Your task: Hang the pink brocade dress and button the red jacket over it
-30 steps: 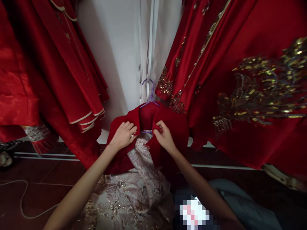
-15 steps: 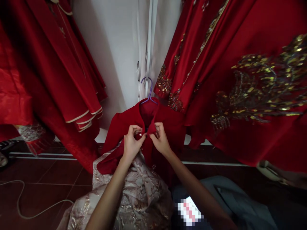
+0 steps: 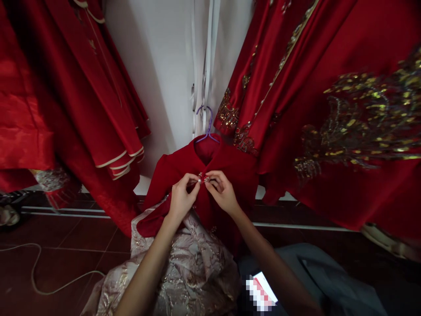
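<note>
A red jacket (image 3: pixel 171 169) hangs in front of me on a purple hanger (image 3: pixel 209 125). At its neckline, the fingers of my left hand (image 3: pixel 182 195) are closed in a pinch on a pearl button (image 3: pixel 199 180) at one front edge. My right hand (image 3: pixel 225 195) pinches a small beaded fastener (image 3: pixel 206 178) on the opposite edge, close beside the button. The two front edges meet just above my fingertips. Whether button and fastener are joined I cannot tell. A pale patterned garment with a metallic sheen (image 3: pixel 200 263) lies below, partly behind my left forearm.
Red garments with pale piping (image 3: pixel 88 109) hang on the left, and red ones with gold sequins (image 3: pixel 365 127) on the right. A white cord (image 3: pixel 62 289) curls over the dark tiled floor (image 3: pixel 79 259). A lit phone screen (image 3: pixel 263 287) is below my right forearm.
The jacket's front edges have come together at the neckline, where a gap stood before. My hands have drawn slightly closer, and the beaded fastener now shows at my right fingertips.
</note>
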